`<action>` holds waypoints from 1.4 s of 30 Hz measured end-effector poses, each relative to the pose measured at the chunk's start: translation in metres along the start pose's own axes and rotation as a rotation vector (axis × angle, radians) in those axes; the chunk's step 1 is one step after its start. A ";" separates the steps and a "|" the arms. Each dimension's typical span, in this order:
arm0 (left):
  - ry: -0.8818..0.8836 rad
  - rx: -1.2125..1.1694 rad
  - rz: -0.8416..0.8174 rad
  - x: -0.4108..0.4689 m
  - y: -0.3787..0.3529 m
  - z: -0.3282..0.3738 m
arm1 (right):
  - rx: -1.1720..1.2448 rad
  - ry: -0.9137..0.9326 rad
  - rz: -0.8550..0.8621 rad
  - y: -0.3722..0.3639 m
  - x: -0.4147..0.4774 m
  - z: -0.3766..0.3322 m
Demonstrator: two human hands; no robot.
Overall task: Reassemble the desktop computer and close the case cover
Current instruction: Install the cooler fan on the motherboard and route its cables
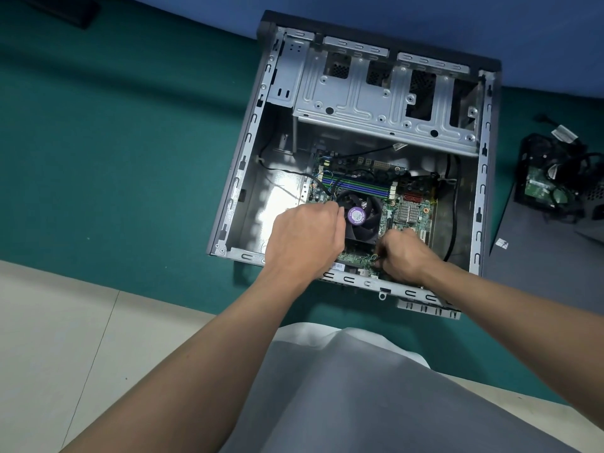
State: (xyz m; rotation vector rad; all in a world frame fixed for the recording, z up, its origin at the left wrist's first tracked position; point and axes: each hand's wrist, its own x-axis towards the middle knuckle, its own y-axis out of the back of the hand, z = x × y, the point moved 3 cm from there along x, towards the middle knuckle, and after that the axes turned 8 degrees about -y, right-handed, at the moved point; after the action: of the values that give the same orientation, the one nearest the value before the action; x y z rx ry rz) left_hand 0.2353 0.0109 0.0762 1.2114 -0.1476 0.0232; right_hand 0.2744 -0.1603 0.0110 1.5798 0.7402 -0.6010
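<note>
Case (248, 138) lies open on its side, cover off. A grey panel (539, 256), perhaps that cover, sits just right of the case. Inside the case the motherboard (408, 210) is seated. The power supply (542, 178) is still outside, on the panel. The left hand (307, 233) curls at the fan (359, 217); what it holds is hidden. The right hand (405, 253) pinches thin wires (375, 257) near the case's near rail. This looks like cabling work. The next move calls for seating the plug squarely on its header.

Bright, even light; glare inside the case (281, 194); wide-angle edge bending.
</note>
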 end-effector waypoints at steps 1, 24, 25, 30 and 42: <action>0.000 0.000 0.000 0.000 0.000 0.000 | -0.002 -0.001 0.003 0.000 0.000 0.000; -0.003 -0.007 -0.062 0.000 -0.001 0.000 | -0.023 -0.022 -0.043 -0.005 0.000 -0.004; -0.004 -0.007 -0.061 0.000 -0.001 0.000 | -0.023 -0.023 -0.037 -0.004 0.000 -0.004; -0.003 -0.003 -0.044 0.001 0.002 0.002 | -0.035 -0.040 -0.033 -0.003 0.000 -0.002; -0.005 -0.005 -0.034 0.000 0.002 0.002 | 0.029 -0.070 -0.048 -0.007 0.006 -0.001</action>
State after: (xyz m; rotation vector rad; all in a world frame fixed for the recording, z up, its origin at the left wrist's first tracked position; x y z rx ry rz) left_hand 0.2345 0.0094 0.0790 1.2087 -0.1312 -0.0097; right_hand 0.2730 -0.1578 0.0019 1.5633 0.7215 -0.7021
